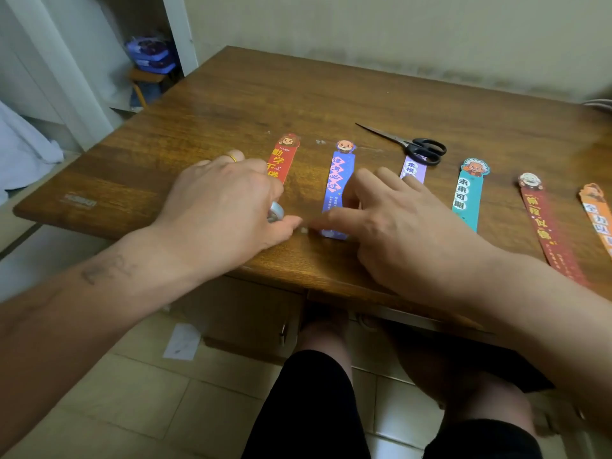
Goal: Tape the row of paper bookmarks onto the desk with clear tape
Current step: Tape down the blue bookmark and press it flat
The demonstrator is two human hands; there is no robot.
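While left hand (225, 200) grips tape roll (275, 212), right hand (390, 220) lies flat on blue bookmark (335, 175).

Head view, looking down, desk (331, 94) close

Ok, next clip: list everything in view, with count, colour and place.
Desk: one, brown wood, centre.
Bookmarks: six, in a row on the desk: red bookmark, blue bookmark, lilac bookmark, teal bookmark, dark red bookmark, orange bookmark.
Scissors: one pair, black handles, at the lilac bookmark's top end.
Tape roll: one, clear, in the left hand.
Box: one, purple, on a stool, far left.
Paper scrap: one, white, on the floor.
Left hand: one, gold ring, holds the tape roll.
Right hand: one, fingers flat on the blue bookmark.
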